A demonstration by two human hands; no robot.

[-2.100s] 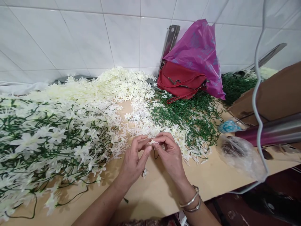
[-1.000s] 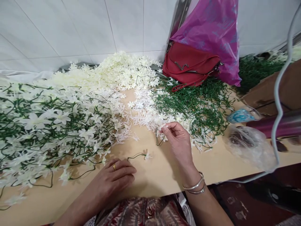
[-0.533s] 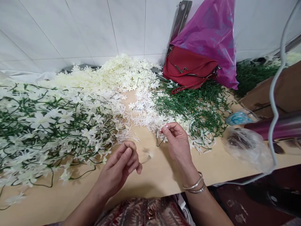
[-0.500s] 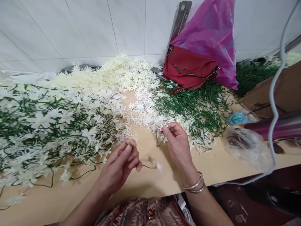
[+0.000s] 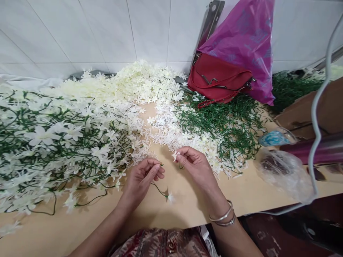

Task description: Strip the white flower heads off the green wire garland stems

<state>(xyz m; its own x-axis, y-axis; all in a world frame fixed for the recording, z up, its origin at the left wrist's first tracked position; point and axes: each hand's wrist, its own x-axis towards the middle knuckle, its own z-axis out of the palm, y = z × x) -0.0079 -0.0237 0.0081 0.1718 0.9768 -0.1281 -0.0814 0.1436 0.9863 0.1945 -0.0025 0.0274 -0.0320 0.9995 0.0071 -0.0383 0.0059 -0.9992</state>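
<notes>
My left hand (image 5: 146, 176) pinches a thin green artificial flower stem (image 5: 159, 189); one tip pokes out between thumb and forefinger. From the stem's lower end hangs a white flower (image 5: 170, 197). Facing it, a short gap away, my right hand (image 5: 197, 166) pinches a small white artificial blossom (image 5: 175, 156) at its fingertips. Stemmed white flowers (image 5: 99, 150) are heaped beside my left hand. Beyond my right hand lie loose white blossoms (image 5: 206, 144), thin white stamens (image 5: 167, 132) and a tangle of green stems (image 5: 219, 121).
Cream blossoms (image 5: 142, 80) are piled against the tiled wall (image 5: 112, 28). At the back right stand a red handbag (image 5: 218, 76) and a purple plastic bag (image 5: 249, 39). A clear plastic bag (image 5: 289, 178) and a white cable (image 5: 316, 107) lie to the right on the tan table (image 5: 193, 214).
My hands have come closer together. The right hand has moved left and slightly down with the white blossom, and the left hand has shifted right with the stem.
</notes>
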